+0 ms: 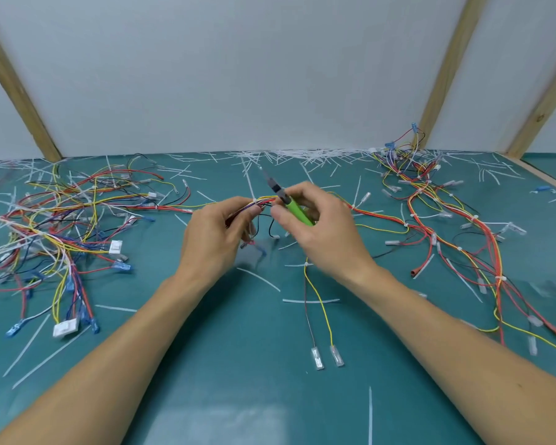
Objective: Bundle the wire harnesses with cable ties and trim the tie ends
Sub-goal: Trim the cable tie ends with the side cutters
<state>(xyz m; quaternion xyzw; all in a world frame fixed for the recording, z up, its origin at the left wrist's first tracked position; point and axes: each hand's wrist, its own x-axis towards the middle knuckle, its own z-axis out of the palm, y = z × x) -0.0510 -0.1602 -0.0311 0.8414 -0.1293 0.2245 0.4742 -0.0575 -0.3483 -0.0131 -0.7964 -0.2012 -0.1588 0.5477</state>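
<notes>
My left hand (217, 234) pinches a bundle of coloured wires (264, 200) lifted just above the teal mat. My right hand (318, 226) grips green-handled snips (294, 208), their grey tip pointing up and left beside a white cable tie (249, 181) that rises from the held wires. That harness runs left into a tangled heap of wires (61, 220) and right into another harness (446, 226) with several white ties on it. A yellow and a brown wire (318, 300) hang from the bundle toward me and end in clear terminals.
The teal mat (238, 364) is strewn with cut white tie ends, thickest along the back edge (302, 154). White panels with wooden battens wall in the back. Loose ties lie near my forearms (312, 300). More wires pile at the back right corner (405, 155).
</notes>
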